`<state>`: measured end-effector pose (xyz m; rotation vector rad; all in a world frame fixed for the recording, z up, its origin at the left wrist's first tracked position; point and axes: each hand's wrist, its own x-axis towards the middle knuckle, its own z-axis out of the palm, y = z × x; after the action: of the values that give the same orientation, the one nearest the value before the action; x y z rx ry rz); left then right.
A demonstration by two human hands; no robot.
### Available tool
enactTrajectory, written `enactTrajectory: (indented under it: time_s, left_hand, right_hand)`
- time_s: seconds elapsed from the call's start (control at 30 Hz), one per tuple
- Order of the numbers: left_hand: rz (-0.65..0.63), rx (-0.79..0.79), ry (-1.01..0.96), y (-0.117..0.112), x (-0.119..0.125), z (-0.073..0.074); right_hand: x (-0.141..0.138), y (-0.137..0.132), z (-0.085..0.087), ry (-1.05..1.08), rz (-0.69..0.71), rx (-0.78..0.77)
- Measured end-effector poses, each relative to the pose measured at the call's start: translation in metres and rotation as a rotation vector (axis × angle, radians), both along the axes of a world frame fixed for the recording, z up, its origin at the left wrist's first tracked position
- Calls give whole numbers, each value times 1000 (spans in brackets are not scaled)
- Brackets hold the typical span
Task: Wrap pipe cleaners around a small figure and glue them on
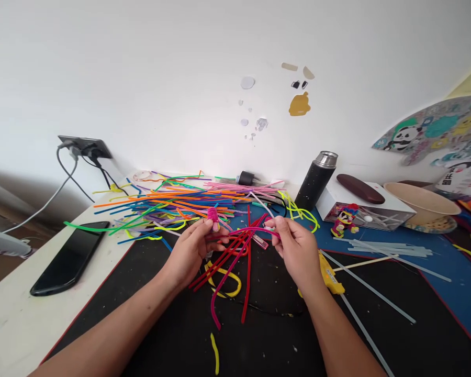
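Observation:
Between the fingertips of my left hand [194,246] is a small coiled magenta pipe-cleaner piece [212,213], standing up above the thumb. My right hand [294,243] pinches a magenta pipe cleaner [230,269], which bends across to the left and hangs down in a curve below the hands. A bit of magenta also shows at the right fingertips, partly hidden by them. Beneath and between the hands lie several red pipe cleaners [248,288] on the black mat. Yellow-handled scissors [237,285] rest under them, their blades mostly covered.
A pile of coloured pipe cleaners [172,201] spreads along the wall. Rightward are a black flask [316,180], a white box [396,209], a small pipe-cleaner figure [344,221], clear glue sticks [392,248] and a yellow glue gun [332,275]. A black phone [71,256] lies left.

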<state>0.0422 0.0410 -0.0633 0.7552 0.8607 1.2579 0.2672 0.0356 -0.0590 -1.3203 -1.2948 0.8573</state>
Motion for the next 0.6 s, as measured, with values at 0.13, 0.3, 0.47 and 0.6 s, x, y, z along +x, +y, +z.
enactTrajectory:
  time_s: [0.13, 0.3, 0.47, 0.6]
  left_hand:
    - [-80, 22, -29, -4, 3, 0]
    - [-163, 98, 90, -7, 4, -4]
    - [-200, 130, 224, -8, 5, -4]
    - [-235, 138, 256, -10, 6, -2]
  right_hand:
    - [-10, -3, -6, -123, 186, -20]
    - [-21, -10, -9, -387, 233, 93]
    - [-16, -9, -5, -312, 127, 133]
    - [-19, -11, -4, -364, 275, 129]
